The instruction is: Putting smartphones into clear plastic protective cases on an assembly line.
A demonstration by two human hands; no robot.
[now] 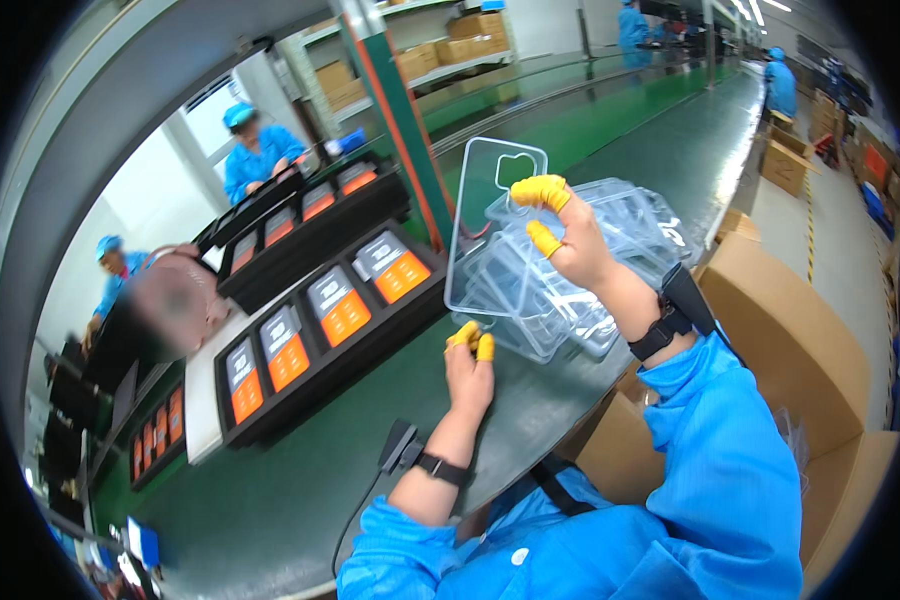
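Observation:
A clear plastic case (467, 215), rectangular with rounded corners and a cutout near its top, is tilted up above the green work surface. My right hand (570, 235), with yellow finger cots on the thumb and fingers, grips the case's upper right edge. At the lower end, my left hand (468, 372), also in yellow finger cots, pinches the case's bottom edge; the exact contact is hard to make out. Behind and beside the held case lies a loose pile of similar clear cases (610, 290), overlapping one another.
Black trays (345, 345) of orange-and-grey packs stand to the left. A green post (400, 120) with orange edges rises beyond them. Open cardboard boxes (785, 320) sit at my right. Co-workers in blue (260, 155) work across the line. A black cable (355, 520) trails from my left wrist.

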